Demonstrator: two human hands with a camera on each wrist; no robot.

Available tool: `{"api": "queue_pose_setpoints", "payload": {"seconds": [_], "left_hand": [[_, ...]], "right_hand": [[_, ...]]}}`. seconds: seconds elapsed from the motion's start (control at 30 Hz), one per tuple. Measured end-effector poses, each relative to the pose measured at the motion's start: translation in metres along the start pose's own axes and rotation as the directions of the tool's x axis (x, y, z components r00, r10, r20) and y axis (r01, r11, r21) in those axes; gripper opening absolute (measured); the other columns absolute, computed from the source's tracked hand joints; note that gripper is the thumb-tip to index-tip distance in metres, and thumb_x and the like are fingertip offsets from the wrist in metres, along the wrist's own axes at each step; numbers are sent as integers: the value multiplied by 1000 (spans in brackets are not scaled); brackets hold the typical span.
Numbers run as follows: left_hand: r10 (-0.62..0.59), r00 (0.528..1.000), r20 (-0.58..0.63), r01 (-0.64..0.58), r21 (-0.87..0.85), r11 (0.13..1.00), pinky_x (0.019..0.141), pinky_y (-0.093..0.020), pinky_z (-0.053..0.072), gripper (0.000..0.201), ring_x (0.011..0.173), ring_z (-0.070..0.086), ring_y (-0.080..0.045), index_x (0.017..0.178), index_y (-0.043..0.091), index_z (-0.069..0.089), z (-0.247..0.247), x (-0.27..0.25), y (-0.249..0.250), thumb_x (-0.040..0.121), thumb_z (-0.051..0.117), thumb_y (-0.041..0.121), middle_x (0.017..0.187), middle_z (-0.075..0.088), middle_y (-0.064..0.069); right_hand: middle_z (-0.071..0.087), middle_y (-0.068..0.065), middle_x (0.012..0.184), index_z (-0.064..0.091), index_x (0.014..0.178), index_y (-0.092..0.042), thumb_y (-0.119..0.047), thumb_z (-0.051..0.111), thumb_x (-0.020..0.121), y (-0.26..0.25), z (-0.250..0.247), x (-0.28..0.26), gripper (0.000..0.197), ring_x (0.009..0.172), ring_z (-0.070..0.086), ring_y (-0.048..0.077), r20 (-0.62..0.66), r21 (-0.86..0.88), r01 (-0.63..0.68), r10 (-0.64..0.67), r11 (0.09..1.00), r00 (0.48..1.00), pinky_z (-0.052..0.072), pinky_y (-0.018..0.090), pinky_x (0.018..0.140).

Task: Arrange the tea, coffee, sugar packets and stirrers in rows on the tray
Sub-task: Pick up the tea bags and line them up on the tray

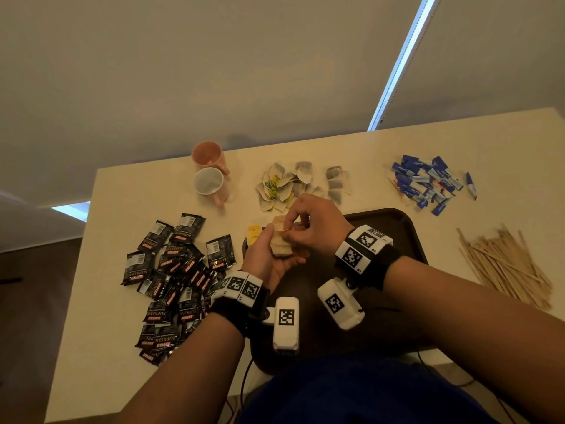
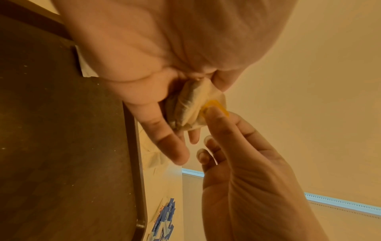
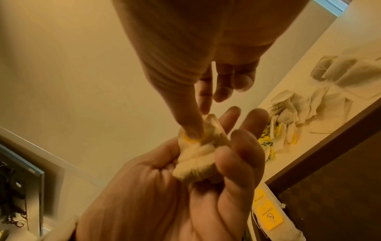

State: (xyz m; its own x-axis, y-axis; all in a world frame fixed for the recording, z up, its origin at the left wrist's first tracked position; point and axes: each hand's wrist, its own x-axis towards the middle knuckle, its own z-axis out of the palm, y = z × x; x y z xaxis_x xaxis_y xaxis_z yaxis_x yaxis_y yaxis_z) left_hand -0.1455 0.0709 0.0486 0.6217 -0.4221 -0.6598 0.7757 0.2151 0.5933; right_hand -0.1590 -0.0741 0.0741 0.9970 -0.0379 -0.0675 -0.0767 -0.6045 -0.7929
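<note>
Above the left end of the dark brown tray (image 1: 400, 231), my left hand (image 1: 282, 246) grips a small bundle of tea bags (image 2: 185, 112), fingers curled round it. My right hand (image 1: 289, 230) reaches in from the right and pinches the yellow tag (image 2: 216, 106) at the top of the bundle (image 3: 198, 163). One more tea bag with a yellow tag (image 1: 254, 235) lies at the tray's left rim. Loose tea bags (image 1: 284, 185) lie in a heap behind the tray. Black coffee sachets (image 1: 177, 270) lie to the left, blue sugar packets (image 1: 428, 182) at the back right, and wooden stirrers (image 1: 504, 264) to the right.
Two mugs lie on their sides at the back left, a pink one (image 1: 208, 156) and a white-lined one (image 1: 209, 182). The table ends just behind them at a wall. A cable hangs off the table's near edge below the tray.
</note>
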Motion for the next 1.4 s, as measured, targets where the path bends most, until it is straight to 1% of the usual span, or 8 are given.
{"api": "queue_pose_setpoints", "payload": {"seconds": [0.17,0.3,0.57,0.77,1.03,1.13,1.27,1.4], "left_hand": [[10,999,-47,-10,-18,1000,58,-32,58,50,74,64,-31,130,-2,52,-7,2,2,107,29,36,105,64,-23],[41,994,-98,-42,-6,999,62,-33,58,50,81,65,-28,131,0,52,-16,7,7,107,28,37,107,65,-22],[137,973,-186,-129,55,990,61,-28,58,56,67,68,-22,98,1,67,-47,19,29,106,28,41,88,72,-18],[146,959,-242,-148,11,989,64,-28,57,59,65,65,-24,94,0,67,-69,30,42,105,30,43,86,71,-19],[82,969,-235,-97,-53,994,57,-26,56,66,61,65,-22,94,-1,66,-80,38,39,106,22,47,80,71,-16],[82,967,-240,-97,-50,994,56,-26,56,65,60,65,-22,94,-1,66,-80,40,36,106,22,45,79,71,-17],[69,968,-241,-81,-40,996,56,-26,57,65,61,65,-22,94,-1,66,-75,40,35,106,21,44,83,69,-18],[54,970,-236,-65,-39,997,58,-26,57,67,61,65,-21,94,0,67,-75,41,35,106,20,46,81,71,-17]], "right_hand": [[68,-3,78,71,81,-13,-14,78,75,-2,-1,-1,9,70,63,11,71,85,22,-28,996,997,54,27,65],[71,4,81,72,91,-11,-11,79,77,-2,0,0,16,70,64,8,122,178,-27,5,984,993,55,21,66],[72,-1,83,75,89,-13,-11,78,79,13,5,11,11,74,66,9,129,185,-71,47,980,991,56,20,68],[69,-4,84,75,89,-18,-17,76,81,33,32,39,8,74,60,6,213,-80,-161,175,984,961,53,24,70],[57,-9,84,73,103,-12,-17,73,84,26,96,58,20,80,53,6,487,-272,-116,241,955,840,39,19,70],[55,-10,76,73,100,-9,-14,70,85,31,109,61,16,72,52,7,425,-295,-156,275,943,863,36,18,70],[69,7,98,72,97,-11,-17,68,84,38,116,66,14,88,61,21,369,-331,-158,282,930,885,36,22,71],[65,8,96,60,100,-13,-25,74,79,47,115,62,28,91,61,24,273,-301,-272,356,914,894,51,33,77]]}}
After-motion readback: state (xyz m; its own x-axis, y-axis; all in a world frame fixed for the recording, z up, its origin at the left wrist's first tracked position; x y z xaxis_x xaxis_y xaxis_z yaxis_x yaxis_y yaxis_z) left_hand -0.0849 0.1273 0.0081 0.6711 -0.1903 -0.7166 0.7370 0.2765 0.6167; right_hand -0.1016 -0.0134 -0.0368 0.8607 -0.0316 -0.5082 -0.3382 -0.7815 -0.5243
